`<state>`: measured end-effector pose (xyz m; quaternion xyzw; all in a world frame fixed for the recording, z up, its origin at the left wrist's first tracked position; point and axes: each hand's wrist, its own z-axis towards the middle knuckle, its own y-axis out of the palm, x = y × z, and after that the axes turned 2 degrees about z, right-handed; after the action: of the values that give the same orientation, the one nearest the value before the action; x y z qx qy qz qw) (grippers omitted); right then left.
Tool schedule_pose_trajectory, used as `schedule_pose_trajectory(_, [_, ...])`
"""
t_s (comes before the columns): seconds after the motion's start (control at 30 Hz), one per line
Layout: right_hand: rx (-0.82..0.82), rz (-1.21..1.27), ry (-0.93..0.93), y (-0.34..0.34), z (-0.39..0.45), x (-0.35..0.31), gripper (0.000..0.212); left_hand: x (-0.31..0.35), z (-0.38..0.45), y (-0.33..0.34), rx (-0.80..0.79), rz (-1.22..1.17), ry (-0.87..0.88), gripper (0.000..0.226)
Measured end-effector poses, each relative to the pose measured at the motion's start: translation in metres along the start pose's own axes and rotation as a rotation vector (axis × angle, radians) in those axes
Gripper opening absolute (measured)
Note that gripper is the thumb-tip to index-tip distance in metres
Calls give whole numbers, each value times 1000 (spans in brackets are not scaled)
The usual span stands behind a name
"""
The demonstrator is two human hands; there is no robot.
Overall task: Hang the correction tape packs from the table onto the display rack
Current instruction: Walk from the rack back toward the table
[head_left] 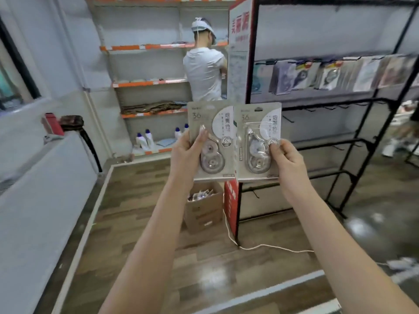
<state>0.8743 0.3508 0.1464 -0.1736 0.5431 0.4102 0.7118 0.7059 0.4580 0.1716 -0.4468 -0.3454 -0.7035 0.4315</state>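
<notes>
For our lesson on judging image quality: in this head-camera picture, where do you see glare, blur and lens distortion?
Head view: glare on the glossy floor at right; the hanging packs on the display rack are blurred, while the two packs in the left hand and right hand are sharper; the wide lens bends the rack's straight bars near the frame edge.

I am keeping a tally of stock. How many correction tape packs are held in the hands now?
2: one pack in the left hand, one pack in the right hand. More may hide behind them.
</notes>
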Motion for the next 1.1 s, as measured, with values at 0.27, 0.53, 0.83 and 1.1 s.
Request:
schedule_pose_trajectory(0.27, [234, -3, -24, -108, 70, 20, 19, -46, 71, 138, -266, -37, 17, 13])
schedule_pose_trajectory(0.53, [446, -90, -5, -194, 166, 39, 21, -89, 153, 261, -455, -110, -7, 8])
schedule_pose_trajectory(0.83, [654, -186, -1, -295, 237, 45, 18, -130, 212, 404, -613, -154, -101, 12])
schedule_pose_trajectory(1.1, [720, -225, -32, -435, 299, 41, 16, -169, 221, 556, -641, -217, -131, 11])
